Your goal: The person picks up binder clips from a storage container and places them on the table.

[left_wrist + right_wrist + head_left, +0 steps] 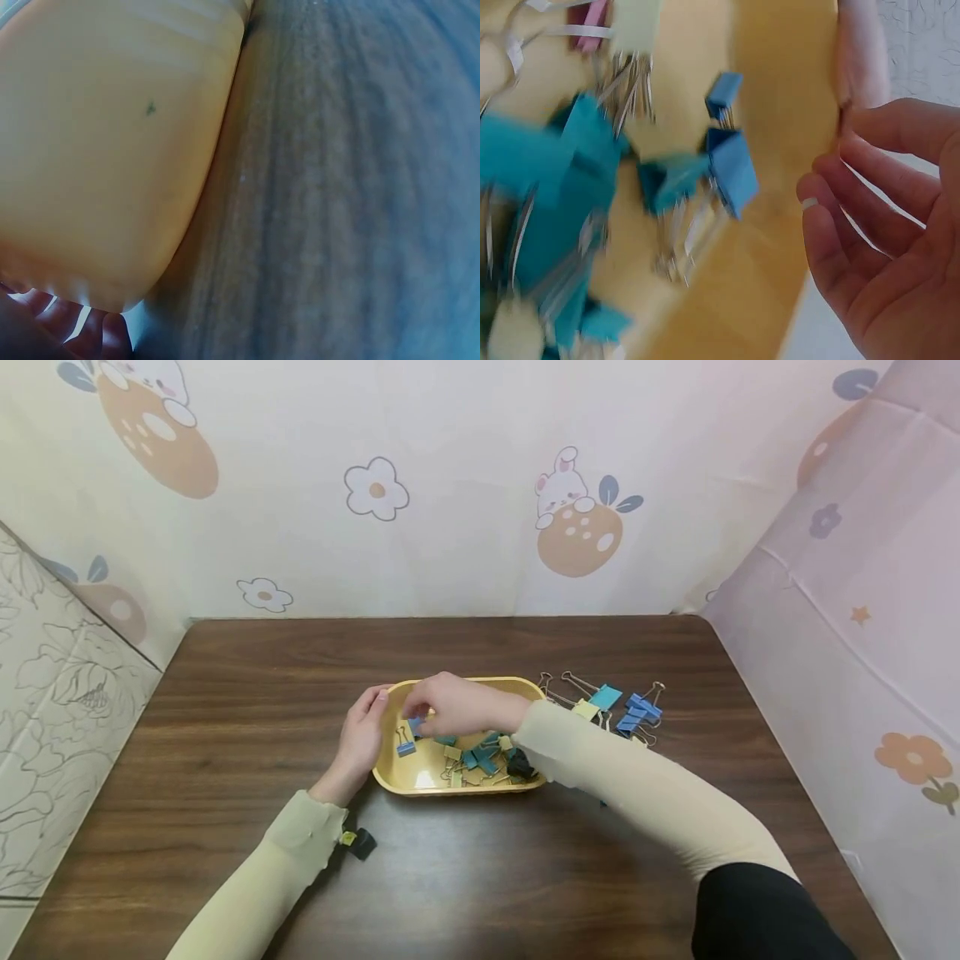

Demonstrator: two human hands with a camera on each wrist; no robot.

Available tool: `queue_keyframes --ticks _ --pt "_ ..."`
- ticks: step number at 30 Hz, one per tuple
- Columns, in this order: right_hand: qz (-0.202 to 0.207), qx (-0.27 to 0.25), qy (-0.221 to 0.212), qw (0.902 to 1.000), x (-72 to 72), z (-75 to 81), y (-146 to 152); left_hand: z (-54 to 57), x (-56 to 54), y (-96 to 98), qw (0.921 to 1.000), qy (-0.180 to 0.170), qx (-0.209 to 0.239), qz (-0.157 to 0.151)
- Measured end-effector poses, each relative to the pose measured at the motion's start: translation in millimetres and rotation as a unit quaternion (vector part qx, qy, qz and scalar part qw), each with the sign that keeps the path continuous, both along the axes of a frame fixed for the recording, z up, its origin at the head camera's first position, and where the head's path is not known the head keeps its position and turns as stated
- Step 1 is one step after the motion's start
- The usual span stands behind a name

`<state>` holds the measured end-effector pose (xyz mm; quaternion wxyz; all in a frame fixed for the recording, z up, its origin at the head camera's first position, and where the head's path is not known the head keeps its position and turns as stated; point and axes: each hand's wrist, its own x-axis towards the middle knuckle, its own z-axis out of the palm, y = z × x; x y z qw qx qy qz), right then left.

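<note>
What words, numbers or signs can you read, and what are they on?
None can be read.
Binder clips: no lettering I can make out.
Yellow tray: its small dark mark is too blurred to tell.
Wall covering: only pictures, like bunnies and flowers.

Right wrist: teal binder clips at 9 o'clock, blurred. Head: right sleeve hides yellow tray rim, 3 o'clock.

Behind the dark wood-grain tabletop stands a pale backdrop printed with rabbits, orange fruit and white flowers. The right wall is pinkish; the left panel bears line-drawn blooms. Light leaves a soft sheen on the wood.
</note>
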<state>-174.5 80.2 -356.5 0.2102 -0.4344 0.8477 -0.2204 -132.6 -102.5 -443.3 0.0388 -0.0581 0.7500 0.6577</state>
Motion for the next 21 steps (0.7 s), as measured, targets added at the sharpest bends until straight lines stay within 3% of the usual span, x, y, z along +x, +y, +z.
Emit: queue_keyframes --ticks 6,9,16,21 --pt "0.024 0.013 -0.033 0.9991 -4.6 -25.1 -21.4 -1.8 -0.9 -0.2 1.0 -0.006 0.003 -0.006" --pt "0.032 0.03 -0.032 0.9985 -5.3 -30.0 -28.2 -2.4 -0.8 0.0 0.9999 -0.006 0.006 -0.006" --pt "0.045 0.089 0.023 0.9947 -4.0 -34.4 -37.4 -3.2 -1.7 0.7 0.9998 -0.009 0.018 -0.005" --pt "0.053 0.109 0.072 0.99 -1.2 -46.4 -36.7 -2.6 -1.6 0.5 0.9998 -0.01 0.016 -0.002"
